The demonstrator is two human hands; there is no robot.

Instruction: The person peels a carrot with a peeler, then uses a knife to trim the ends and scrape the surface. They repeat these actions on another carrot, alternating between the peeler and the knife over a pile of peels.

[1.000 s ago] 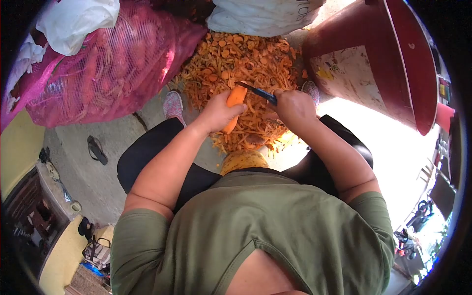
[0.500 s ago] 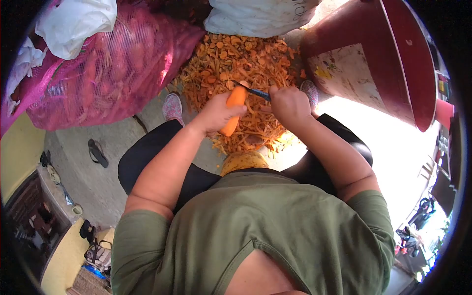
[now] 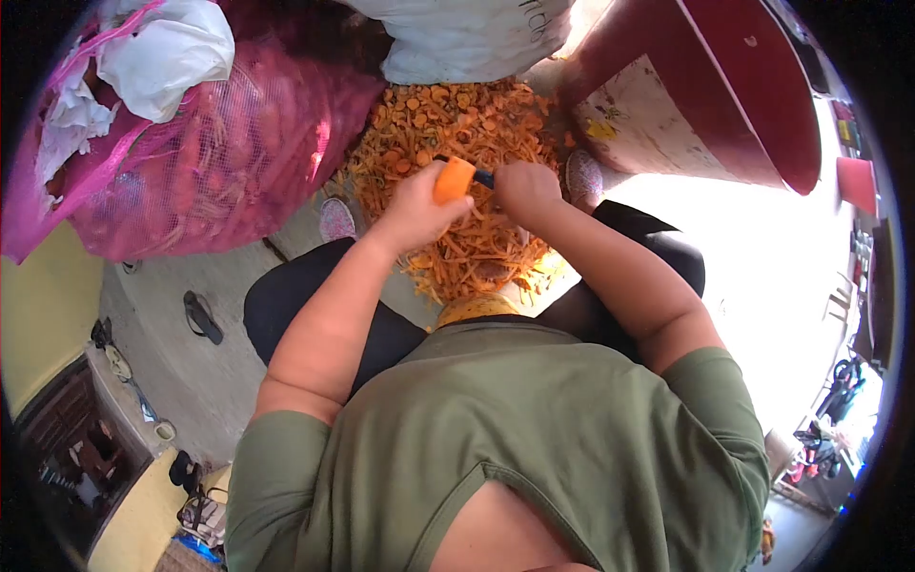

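Note:
My left hand (image 3: 419, 212) is wrapped round a peeled carrot (image 3: 455, 181), whose blunt end points up toward me. In my right hand (image 3: 526, 194) is a knife (image 3: 483, 178) with a dark, narrow blade. The blade passes behind the carrot, which hides part of it, and its tip shows beyond the far side. Both hands are held over a pile of carrot peelings (image 3: 467, 250) and round cut pieces on the ground, between my feet.
A pink mesh sack (image 3: 238, 162) full of carrots lies at the left. At the top stands a white sack (image 3: 467, 43). A large dark red tub (image 3: 734, 67) leans at the right. A dark slipper (image 3: 200, 316) is on the floor at left.
The carrot has tipped from lengthwise to end-up in my left hand. The knife has moved from the carrot's upper end to behind it, and my right hand has come closer to my left.

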